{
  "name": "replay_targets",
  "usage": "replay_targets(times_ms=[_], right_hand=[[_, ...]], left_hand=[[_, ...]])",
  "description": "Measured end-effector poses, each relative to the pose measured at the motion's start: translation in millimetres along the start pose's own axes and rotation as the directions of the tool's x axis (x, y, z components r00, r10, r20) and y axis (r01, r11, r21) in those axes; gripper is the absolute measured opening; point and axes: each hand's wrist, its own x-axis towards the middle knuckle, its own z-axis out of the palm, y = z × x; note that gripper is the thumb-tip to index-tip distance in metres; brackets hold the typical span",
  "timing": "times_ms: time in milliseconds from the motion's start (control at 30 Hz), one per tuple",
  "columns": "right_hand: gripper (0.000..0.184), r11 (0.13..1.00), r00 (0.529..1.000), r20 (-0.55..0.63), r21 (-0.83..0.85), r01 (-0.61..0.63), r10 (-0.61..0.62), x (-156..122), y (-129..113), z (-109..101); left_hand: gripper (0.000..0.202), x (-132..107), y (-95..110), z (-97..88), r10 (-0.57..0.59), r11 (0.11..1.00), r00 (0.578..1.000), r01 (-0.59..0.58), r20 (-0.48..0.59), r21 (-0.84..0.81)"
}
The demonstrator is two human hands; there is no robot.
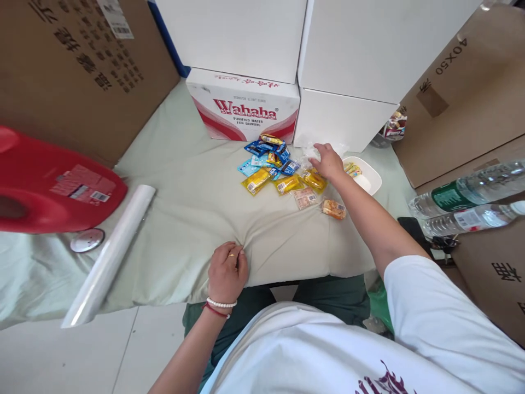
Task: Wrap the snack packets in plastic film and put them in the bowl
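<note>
My right hand point(328, 162) reaches far forward over a pile of small snack packets point(275, 164), yellow, blue and orange. Its fingers close on a clear plastic bag point(310, 150) at the pile's far right. Loose packets point(333, 208) lie just below the wrist. My left hand point(227, 272) rests near the front edge of the pale green cloth point(180, 219), its fingers curled and pinching a fold of the cloth. It wears a ring, a pearl bracelet and a red string.
A white dish point(369, 176) with a packet in it sits right of the pile. A Wahaha box point(243, 106) and white boxes stand behind. A clear film roll point(110, 255), metal lid point(87, 239) and red jug point(49, 186) lie left. Water bottles point(467, 205) lie right.
</note>
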Motion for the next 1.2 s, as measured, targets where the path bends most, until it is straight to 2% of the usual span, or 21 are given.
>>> replay_targets(times_ms=[67,133,200,233,300,333,367,400,433,500,567,633,733,800,833,900,967,1033,1133,1200], right_hand=[[0.032,0.995,0.994,0.069,-0.041,-0.087,0.089,4,-8,1],[0.022,0.99,0.99,0.01,0.01,-0.138,0.138,-5,-13,-4],[0.019,0.969,0.985,-0.105,0.22,-0.11,0.136,-28,-20,-9],[0.019,0.926,0.982,-0.124,0.366,-0.087,0.142,-45,-23,-11],[0.026,0.75,0.985,-0.04,0.654,-0.099,0.165,-88,-33,-8],[0.029,0.65,0.986,0.038,0.748,-0.137,0.164,-112,-39,-4],[0.032,0.583,0.983,0.099,0.794,-0.17,0.152,-136,-46,1],[0.033,0.561,0.982,0.13,0.807,-0.185,0.137,-160,-53,6],[0.033,0.572,0.983,0.138,0.799,-0.185,0.124,-182,-61,11],[0.028,0.625,0.988,0.122,0.765,-0.155,0.097,-218,-74,20],[0.024,0.624,0.987,0.141,0.765,-0.159,0.079,-242,-83,27],[0.027,0.514,0.971,0.217,0.824,-0.238,0.102,-254,-84,32],[0.037,0.208,0.908,0.383,0.887,-0.412,0.167,-259,-73,33],[0.043,0.056,0.873,0.456,0.88,-0.471,0.174,-261,-61,31],[0.044,0.018,0.864,0.473,0.876,-0.483,0.171,-262,-56,28],[0.042,-0.001,0.865,0.477,0.876,-0.483,0.153,-266,-45,23],[0.038,0.01,0.879,0.46,0.886,-0.464,0.124,-270,-37,17],[0.036,-0.013,0.891,0.444,0.896,-0.445,0.096,-271,-34,12],[0.041,-0.123,0.884,0.467,0.879,-0.461,0.023,-267,-40,9],[0.053,-0.189,0.857,0.513,0.837,-0.513,-0.055,-262,-51,9]], left_hand=[[0.016,-1,0,-3.5,-0.005,0.999,0.999,0.003,-0.035,-0.046],[0.017,-3,3,-8.8,-0.048,0.994,0.994,0.039,-0.095,-0.103],[0.019,-5,10,-13.9,-0.151,0.977,0.977,0.125,-0.148,-0.174],[0.021,-6,17,-15.6,-0.217,0.955,0.966,0.18,-0.139,-0.235],[0.028,-3,37,-15.2,-0.345,0.854,0.939,0.31,-0.009,-0.418],[0.032,0,49,-12.4,-0.379,0.76,0.917,0.387,0.127,-0.522],[0.037,5,62,-7.6,-0.403,0.638,0.877,0.475,0.262,-0.606],[0.043,11,73,-1.1,-0.398,0.522,0.838,0.542,0.374,-0.658],[0.047,19,83,6.9,-0.394,0.435,0.809,0.583,0.437,-0.687],[0.05,33,96,24.3,-0.449,0.388,0.778,0.612,0.438,-0.689],[0.046,44,99,38.9,-0.516,0.316,0.722,0.661,0.462,-0.681],[0.034,48,95,46.7,-0.54,0.228,0.668,0.702,0.512,-0.675],[0.035,46,83,46.7,-0.535,0.141,0.639,0.713,0.553,-0.687],[0.034,43,75,43.0,-0.554,0.019,0.608,0.692,0.568,-0.722],[0.034,42,71,41.1,-0.567,-0.051,0.587,0.675,0.578,-0.736],[0.033,41,65,37.9,-0.582,-0.154,0.552,0.646,0.597,-0.748],[0.031,41,61,35.3,-0.576,-0.156,0.567,0.631,0.589,-0.76],[0.031,42,62,33.0,-0.559,-0.11,0.618,0.605,0.553,-0.788],[0.035,44,74,29.4,-0.505,-0.036,0.693,0.579,0.515,-0.814],[0.04,43,86,27.1,-0.435,0.044,0.726,0.608,0.533,-0.793]])
